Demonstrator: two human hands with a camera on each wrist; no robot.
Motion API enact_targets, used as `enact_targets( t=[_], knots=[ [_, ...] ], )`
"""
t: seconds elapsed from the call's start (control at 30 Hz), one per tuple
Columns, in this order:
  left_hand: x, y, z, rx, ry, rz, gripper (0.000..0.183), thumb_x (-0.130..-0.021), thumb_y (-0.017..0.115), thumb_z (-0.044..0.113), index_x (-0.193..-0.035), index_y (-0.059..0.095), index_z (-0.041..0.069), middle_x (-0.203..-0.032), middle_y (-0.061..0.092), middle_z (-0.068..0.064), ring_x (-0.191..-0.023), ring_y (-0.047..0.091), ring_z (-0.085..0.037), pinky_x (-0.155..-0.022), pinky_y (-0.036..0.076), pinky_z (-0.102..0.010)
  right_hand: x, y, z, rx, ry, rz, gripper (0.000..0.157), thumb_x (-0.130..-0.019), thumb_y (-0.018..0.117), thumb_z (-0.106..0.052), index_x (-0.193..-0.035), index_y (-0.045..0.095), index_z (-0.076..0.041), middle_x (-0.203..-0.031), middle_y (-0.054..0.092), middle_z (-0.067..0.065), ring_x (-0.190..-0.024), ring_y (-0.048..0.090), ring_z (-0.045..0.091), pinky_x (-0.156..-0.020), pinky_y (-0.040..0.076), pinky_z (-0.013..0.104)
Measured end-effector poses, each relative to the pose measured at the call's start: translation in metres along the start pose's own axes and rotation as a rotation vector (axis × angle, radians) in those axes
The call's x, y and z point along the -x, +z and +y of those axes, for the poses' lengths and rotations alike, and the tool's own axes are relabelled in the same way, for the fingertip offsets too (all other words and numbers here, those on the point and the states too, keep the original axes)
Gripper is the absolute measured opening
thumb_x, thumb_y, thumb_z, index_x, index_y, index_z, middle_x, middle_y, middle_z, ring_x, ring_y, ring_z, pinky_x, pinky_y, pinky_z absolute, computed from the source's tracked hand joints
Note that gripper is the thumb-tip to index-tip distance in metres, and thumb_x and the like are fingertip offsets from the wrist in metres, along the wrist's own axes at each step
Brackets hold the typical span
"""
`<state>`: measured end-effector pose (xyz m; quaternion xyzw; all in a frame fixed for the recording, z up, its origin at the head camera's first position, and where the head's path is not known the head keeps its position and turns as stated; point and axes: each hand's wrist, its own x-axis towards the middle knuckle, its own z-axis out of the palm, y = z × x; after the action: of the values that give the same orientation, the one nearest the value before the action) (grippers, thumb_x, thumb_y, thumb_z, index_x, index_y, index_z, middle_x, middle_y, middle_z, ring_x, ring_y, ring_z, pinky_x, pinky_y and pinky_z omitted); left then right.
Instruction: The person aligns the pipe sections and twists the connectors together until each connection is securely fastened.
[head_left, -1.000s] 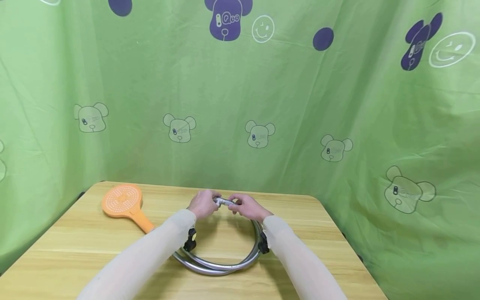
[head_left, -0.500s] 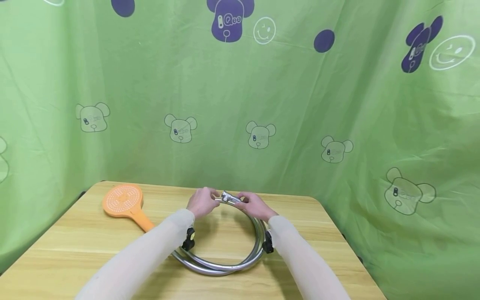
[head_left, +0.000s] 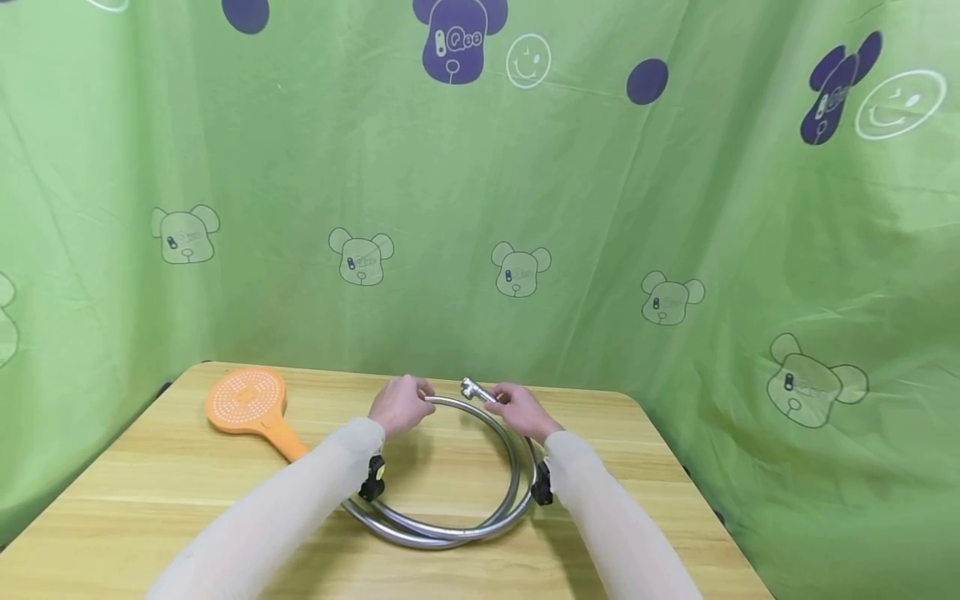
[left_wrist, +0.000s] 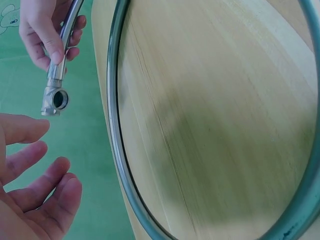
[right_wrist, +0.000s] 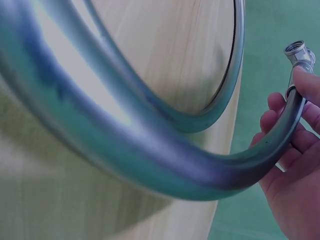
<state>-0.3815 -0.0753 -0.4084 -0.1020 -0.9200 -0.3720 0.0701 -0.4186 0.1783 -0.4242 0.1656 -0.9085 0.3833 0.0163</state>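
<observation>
In the head view my right hand (head_left: 519, 411) grips a silvery shower hose (head_left: 480, 533) near its end, thumb on one side and fingers beneath. Beyond the fingers juts a chrome fitting (head_left: 471, 388), its round threaded opening facing outward in the left wrist view. My left hand (left_wrist: 40, 185) holds nothing there; its fingers are loosely bent, a little away from the fitting (left_wrist: 56, 100). The hose loops in a coil between both forearms. To the left lies an orange shower head (head_left: 245, 402), face up, its handle partly hidden behind the left sleeve.
The wooden table (head_left: 150, 500) carries the coil and shower head. Its far edge lies just beyond my hands. A green printed curtain (head_left: 435, 167) hangs behind and on both sides.
The right hand has drawn the hose end with its fitting to the right, away from the left hand. The left hand, earlier at the fitting, has let go. The shower head has stayed put.
</observation>
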Motion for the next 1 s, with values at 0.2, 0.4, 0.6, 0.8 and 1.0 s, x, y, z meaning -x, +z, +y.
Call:
enact_targets(
  t=[0.2,0.4,0.6,0.8,1.0],
  knots=[
    [0.004,-0.002,-0.005,0.002,-0.004,0.008,0.029,-0.083,0.076,0.018,-0.111,0.074,0.009,-0.097,0.074,-0.004,-0.082,0.065,-0.016,-0.071,0.053,-0.032,0.0,0.0,0.013,-0.006,0.036,0.052,0.016,-0.094,0.069,-0.014,-0.107,0.069,-0.005,-0.097,0.067,0.01,-0.085,0.057,0.02,-0.07,0.047,0.029],
    [0.006,-0.003,-0.009,-0.01,-0.016,0.016,0.03,-0.083,0.076,0.019,-0.112,0.074,0.009,-0.1,0.074,-0.004,-0.083,0.065,-0.016,-0.075,0.055,-0.034,0.002,-0.001,0.025,-0.018,0.113,0.084,0.015,-0.094,0.068,-0.017,-0.104,0.069,-0.007,-0.094,0.066,0.007,-0.083,0.056,0.019,-0.068,0.048,0.029],
    [0.009,-0.005,-0.012,-0.015,-0.017,0.019,0.028,-0.083,0.076,0.018,-0.11,0.075,0.01,-0.097,0.074,-0.004,-0.08,0.064,-0.015,-0.074,0.053,-0.034,0.003,-0.002,0.034,0.018,0.15,0.116,0.014,-0.093,0.069,-0.018,-0.101,0.07,-0.007,-0.092,0.066,0.007,-0.082,0.057,0.02,-0.067,0.048,0.029],
    [0.011,-0.006,-0.016,-0.019,-0.009,0.015,0.027,-0.083,0.075,0.017,-0.109,0.076,0.009,-0.098,0.073,-0.005,-0.081,0.063,-0.016,-0.074,0.054,-0.035,0.006,-0.001,0.039,0.041,0.171,0.143,0.016,-0.091,0.07,-0.015,-0.1,0.07,-0.003,-0.093,0.067,0.013,-0.081,0.056,0.022,-0.067,0.048,0.031],
    [0.012,-0.005,-0.02,-0.023,0.001,0.02,0.028,-0.083,0.074,0.018,-0.109,0.076,0.007,-0.099,0.074,-0.006,-0.085,0.066,-0.018,-0.078,0.056,-0.039,0.007,0.001,0.044,0.089,0.221,0.154,0.016,-0.091,0.069,-0.017,-0.096,0.071,-0.002,-0.083,0.063,0.008,-0.075,0.055,0.021,-0.06,0.046,0.029]
  ],
)
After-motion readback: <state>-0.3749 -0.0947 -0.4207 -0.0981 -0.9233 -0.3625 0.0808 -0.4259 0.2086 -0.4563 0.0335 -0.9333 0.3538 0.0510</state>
